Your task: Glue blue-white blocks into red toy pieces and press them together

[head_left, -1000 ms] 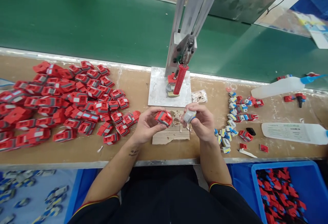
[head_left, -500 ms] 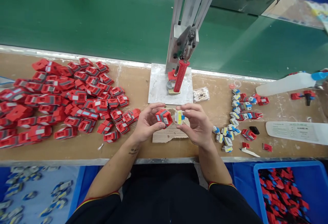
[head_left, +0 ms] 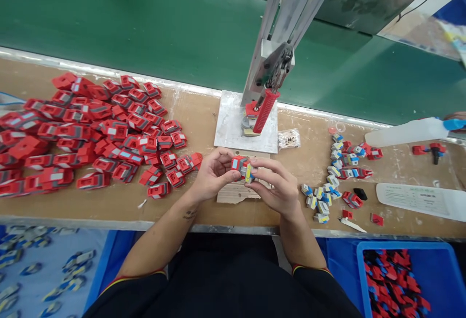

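My left hand (head_left: 212,175) grips a small red and grey toy part (head_left: 239,163) above a wooden jig block (head_left: 233,193) at the bench's front middle. My right hand (head_left: 278,185) pinches a small white, yellow and blue part (head_left: 249,173) and presses it against the red part's right side. Both hands are closed on their pieces, which touch each other.
A big heap of red parts (head_left: 83,131) covers the bench's left. Small white-blue parts (head_left: 322,196) lie to the right. A hand press with a red handle (head_left: 266,110) stands behind on a metal plate (head_left: 227,131). Blue bins (head_left: 400,279) sit below the bench edge.
My right hand has brought the white, yellow and blue part leftward until it meets the red part in my left hand. The view has shifted slightly.
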The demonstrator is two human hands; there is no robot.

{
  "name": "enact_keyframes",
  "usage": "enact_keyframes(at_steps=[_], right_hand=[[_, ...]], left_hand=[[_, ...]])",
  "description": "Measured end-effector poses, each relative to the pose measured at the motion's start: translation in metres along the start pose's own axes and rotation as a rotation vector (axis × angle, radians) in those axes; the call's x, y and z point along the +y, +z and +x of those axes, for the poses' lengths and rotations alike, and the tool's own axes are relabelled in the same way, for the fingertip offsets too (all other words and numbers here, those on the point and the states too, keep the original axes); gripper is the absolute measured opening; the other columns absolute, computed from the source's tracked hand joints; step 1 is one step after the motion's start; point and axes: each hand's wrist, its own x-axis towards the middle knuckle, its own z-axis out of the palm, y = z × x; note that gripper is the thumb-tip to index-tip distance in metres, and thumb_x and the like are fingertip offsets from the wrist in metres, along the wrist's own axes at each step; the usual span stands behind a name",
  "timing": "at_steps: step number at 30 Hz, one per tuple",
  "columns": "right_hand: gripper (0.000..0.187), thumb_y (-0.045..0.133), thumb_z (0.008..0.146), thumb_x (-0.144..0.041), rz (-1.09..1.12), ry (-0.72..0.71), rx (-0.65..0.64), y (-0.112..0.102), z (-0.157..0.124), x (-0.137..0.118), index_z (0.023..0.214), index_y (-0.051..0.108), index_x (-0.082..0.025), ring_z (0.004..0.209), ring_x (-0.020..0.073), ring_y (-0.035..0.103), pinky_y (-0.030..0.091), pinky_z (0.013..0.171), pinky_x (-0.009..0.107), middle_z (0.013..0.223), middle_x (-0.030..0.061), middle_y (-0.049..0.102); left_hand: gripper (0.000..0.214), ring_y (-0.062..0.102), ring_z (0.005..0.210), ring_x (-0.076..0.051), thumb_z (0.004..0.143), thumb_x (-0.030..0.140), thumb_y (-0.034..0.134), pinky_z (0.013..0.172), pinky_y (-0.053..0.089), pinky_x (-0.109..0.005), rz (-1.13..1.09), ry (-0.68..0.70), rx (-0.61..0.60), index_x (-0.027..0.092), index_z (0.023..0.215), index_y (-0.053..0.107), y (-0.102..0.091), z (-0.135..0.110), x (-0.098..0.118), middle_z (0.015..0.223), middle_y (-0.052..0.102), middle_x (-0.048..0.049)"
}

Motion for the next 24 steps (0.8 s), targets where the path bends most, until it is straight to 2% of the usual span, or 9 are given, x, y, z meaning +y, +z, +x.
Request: enact_keyframes(at_steps=[3, 6, 9, 11, 15, 17, 20, 22, 24], right_hand=[[0.049, 0.080, 0.097, -0.016, -0.076, -0.018, 0.015, 0.004, -0.002, 0.000, 0.143, 0.070, -0.028, 0.109, 0.0228, 0.085, 0.075, 0.095, 0.035, 0.121, 0.0101, 0.083], [0.051, 0.081, 0.096, -0.017, -0.139, -0.058, 0.103, 0.015, -0.005, 0.001, 0.144, 0.070, -0.028, 0.104, 0.0240, 0.086, 0.077, 0.091, 0.037, 0.115, 0.0090, 0.085], [0.051, 0.081, 0.096, -0.015, -0.205, -0.127, 0.221, 0.028, -0.007, 0.002, 0.144, 0.072, -0.029, 0.101, 0.0262, 0.087, 0.077, 0.085, 0.039, 0.108, 0.0070, 0.086], [0.048, 0.078, 0.097, -0.014, -0.245, -0.173, 0.235, 0.031, -0.007, 0.002, 0.142, 0.072, -0.029, 0.102, 0.0267, 0.087, 0.077, 0.083, 0.040, 0.106, 0.0055, 0.087], [0.050, 0.076, 0.098, -0.014, -0.204, -0.167, 0.119, 0.018, -0.004, 0.002, 0.145, 0.069, -0.029, 0.114, 0.0261, 0.083, 0.074, 0.092, 0.041, 0.107, 0.0055, 0.086], [0.059, 0.080, 0.099, -0.031, -0.102, -0.074, 0.061, 0.008, -0.004, 0.004, 0.154, 0.061, -0.028, 0.129, 0.0284, 0.077, 0.071, 0.105, 0.047, 0.121, 0.0097, 0.084], [0.076, 0.071, 0.100, -0.060, 0.053, 0.117, -0.049, -0.003, -0.004, 0.008, 0.165, 0.048, -0.029, 0.145, 0.0316, 0.068, 0.064, 0.116, 0.054, 0.149, 0.0166, 0.073], [0.074, 0.066, 0.102, -0.063, 0.165, 0.168, -0.146, -0.005, -0.005, 0.009, 0.165, 0.047, -0.031, 0.141, 0.0296, 0.071, 0.066, 0.114, 0.049, 0.150, 0.0158, 0.073], [0.067, 0.067, 0.102, -0.059, 0.255, 0.171, -0.186, -0.002, -0.006, 0.008, 0.162, 0.052, -0.032, 0.133, 0.0275, 0.077, 0.067, 0.110, 0.044, 0.141, 0.0132, 0.078]], left_hand=[[0.036, 0.079, 0.088, -0.018, 0.092, 0.042, 0.089, 0.083, 0.063, -0.028, 0.095, 0.090, 0.058, 0.022, 0.111, 0.067, 0.001, -0.003, -0.005, 0.098, 0.082, -0.0053], [0.051, 0.080, 0.105, -0.022, 0.086, 0.042, 0.095, 0.094, 0.064, -0.032, 0.183, 0.186, 0.042, 0.022, 0.124, 0.067, 0.004, -0.008, -0.014, 0.117, 0.082, -0.0107], [0.070, 0.080, 0.109, -0.024, 0.075, 0.042, 0.102, 0.094, 0.064, -0.032, 0.224, 0.216, 0.029, 0.022, 0.132, 0.065, 0.008, -0.011, -0.022, 0.123, 0.081, -0.0119], [0.066, 0.080, 0.107, -0.023, 0.079, 0.044, 0.099, 0.094, 0.064, -0.032, 0.220, 0.205, 0.053, 0.022, 0.132, 0.066, 0.009, -0.012, -0.024, 0.122, 0.081, -0.0120], [0.056, 0.077, 0.116, -0.024, 0.085, 0.047, 0.094, 0.100, 0.063, -0.034, 0.295, 0.272, 0.121, 0.023, 0.130, 0.071, 0.005, -0.010, -0.019, 0.135, 0.076, -0.0140], [0.057, 0.076, 0.115, -0.024, 0.081, 0.043, 0.098, 0.098, 0.064, -0.034, 0.379, 0.390, 0.123, 0.024, 0.130, 0.076, 0.001, -0.009, -0.013, 0.131, 0.076, -0.0124], [0.066, 0.079, 0.104, -0.023, 0.075, 0.038, 0.102, 0.090, 0.066, -0.031, 0.438, 0.512, 0.054, 0.025, 0.134, 0.077, -0.004, -0.008, -0.007, 0.116, 0.079, -0.0096], [0.067, 0.081, 0.097, -0.023, 0.073, 0.037, 0.104, 0.085, 0.067, -0.031, 0.435, 0.528, 0.007, 0.025, 0.134, 0.077, -0.003, -0.009, -0.004, 0.112, 0.082, -0.0102], [0.065, 0.082, 0.094, -0.023, 0.072, 0.037, 0.104, 0.083, 0.068, -0.030, 0.418, 0.545, -0.008, 0.025, 0.131, 0.079, -0.002, -0.009, -0.003, 0.110, 0.084, -0.0105]])
